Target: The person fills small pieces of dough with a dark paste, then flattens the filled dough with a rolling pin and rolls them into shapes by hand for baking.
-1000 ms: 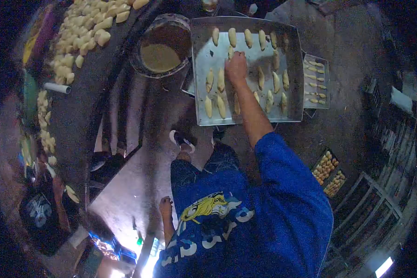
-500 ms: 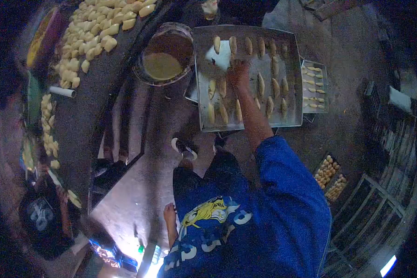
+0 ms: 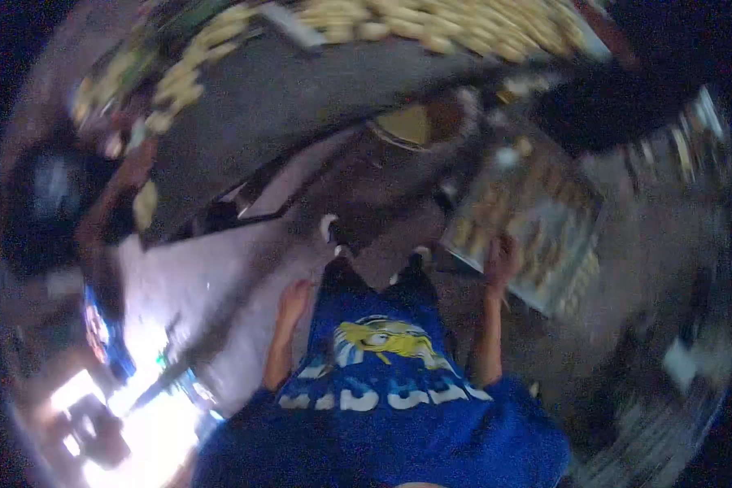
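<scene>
Frame is heavily motion-blurred, fisheye view looking straight down the person's own body in a blue shirt point(image 3: 382, 407) with a yellow print on the chest. Right hand point(image 3: 503, 259) sits at the near edge of a metal tray point(image 3: 573, 213) off to the right, fingers seemingly curled over the rim, though blur makes it impossible to say for sure whether it grips the tray or just rests on it. The tray lies tilted in the view and carries rows of pale dough pieces point(image 3: 484, 213), most smeared into streaks. Left hand point(image 3: 294, 294) hangs down by the left thigh, near nothing, well apart from the tray; looks loosely closed and empty, but too blurred to tell properly. Two feet in light shoes point(image 3: 330, 230) show below the knees on the floor. Beyond the tray, a round bowl point(image 3: 415, 126) with yellowish contents stands at the edge of a long dark table point(image 3: 301, 89). Along the far side of that table lie many more yellow dough pieces point(image 3: 431, 20) in a thick band. Another person in dark clothing point(image 3: 49, 203) is at the far left beside the table end.
</scene>
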Available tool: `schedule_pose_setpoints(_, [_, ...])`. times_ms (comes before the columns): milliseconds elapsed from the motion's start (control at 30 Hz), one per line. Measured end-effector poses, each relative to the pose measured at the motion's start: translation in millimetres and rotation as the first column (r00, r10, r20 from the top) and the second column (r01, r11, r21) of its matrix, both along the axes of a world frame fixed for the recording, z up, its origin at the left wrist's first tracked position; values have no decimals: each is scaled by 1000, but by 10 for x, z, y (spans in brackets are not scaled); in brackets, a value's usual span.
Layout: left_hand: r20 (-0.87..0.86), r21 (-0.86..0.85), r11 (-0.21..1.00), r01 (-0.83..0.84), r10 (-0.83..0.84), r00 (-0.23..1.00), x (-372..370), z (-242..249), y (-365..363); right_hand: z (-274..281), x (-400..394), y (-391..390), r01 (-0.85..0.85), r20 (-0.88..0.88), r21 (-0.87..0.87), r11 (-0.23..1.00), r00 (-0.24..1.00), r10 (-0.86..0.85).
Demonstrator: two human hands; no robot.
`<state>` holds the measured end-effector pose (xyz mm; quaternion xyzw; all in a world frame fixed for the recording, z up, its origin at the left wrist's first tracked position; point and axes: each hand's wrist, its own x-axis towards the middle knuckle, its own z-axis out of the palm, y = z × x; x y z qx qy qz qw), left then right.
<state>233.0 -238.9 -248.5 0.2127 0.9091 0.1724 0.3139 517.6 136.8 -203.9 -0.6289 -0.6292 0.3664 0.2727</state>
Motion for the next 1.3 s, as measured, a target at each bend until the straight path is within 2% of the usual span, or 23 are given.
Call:
schedule_pose_setpoints(33, [55,97,992,-77,72,996,-159,265,203,206,-256,-169,-1,-120,-72,997,993,-7])
schedule_pose_setpoints(67, [116,190,969,-156,136,984,-322,526,415,270,-546,-289,-116,-184,-21,993,977,110])
schedule_pose_setpoints(100, [167,209,956,-204,171,971,-443,813,545,362,-727,-452,-206,-228,39,978,951,209])
schedule_pose_setpoints(133, [178,252,947,-201,159,971,-586,1075,598,481,-958,-581,-280,-264,103,954,918,298])
schedule_pose_setpoints(233, [166,391,891,-231,178,970,-976,1935,547,1205,-2171,-994,-443,-491,33,896,773,401])
schedule_pose_setpoints(267, [155,434,866,-247,198,968,-1118,2111,464,1426,-2585,-1122,-524,-457,128,842,722,519])
schedule_pose_setpoints(300, [55,486,841,-238,242,969,-1351,2020,711,1410,-3074,-882,-601,-421,183,778,667,614])
schedule_pose_setpoints(367, [-157,617,764,-188,354,922,-1721,2060,400,1544,-3913,-1150,-760,-283,261,596,529,800])
schedule_pose_setpoints(433, [-247,619,735,-277,517,819,-2119,2048,155,1545,-4625,-1422,-876,-253,207,435,382,889])
schedule_pose_setpoints(500, [-495,563,788,-251,564,661,-2604,1930,-167,1383,-5288,-1812,-923,-78,298,242,229,970])
schedule_pose_setpoints(567, [-548,519,796,-311,589,594,-2922,1845,-298,1160,-5725,-2144,-917,76,369,149,189,979])
schedule_pose_setpoints(700, [-630,457,815,-357,579,517,-3353,1687,-484,1048,-6237,-2765,-935,266,323,149,241,933])
schedule_pose_setpoints(767, [-569,412,820,-399,573,590,-3459,1631,-440,1034,-6311,-2822,-926,320,356,126,247,915])
schedule_pose_setpoints(867, [-512,364,836,-411,548,662,-3565,1526,-478,961,-6404,-2862,-932,487,362,28,214,847])
schedule_pose_setpoints(967, [-523,328,861,-389,508,684,-3625,1489,-476,1229,-6326,-2724,-973,340,192,130,190,921])
schedule_pose_setpoints(1067, [-539,348,870,-348,490,685,-3641,1512,-488,1449,-6263,-2454,-966,-52,-187,177,190,980])
schedule_pose_setpoints(1100, [-543,365,871,-328,485,685,-3661,1516,-505,1402,-6186,-2322,-966,-199,-208,155,197,960])
schedule_pose_setpoints(1167, [-486,355,874,-332,476,733,-3739,1454,-570,1270,-5948,-2088,-965,-477,-236,117,220,851])
schedule_pose_setpoints(1233, [-392,369,855,-364,498,774,-3827,1263,-680,1433,-5575,-1946,-935,-718,-314,164,347,603])
schedule_pose_setpoints(1267, [-470,317,898,-304,427,772,-3837,1195,-742,1483,-5325,-1798,-910,-797,-356,212,414,441])
schedule_pose_setpoints(1300, [-546,261,933,-246,353,760,-3854,1119,-795,1432,-5067,-1660,-883,-802,-399,248,467,372])
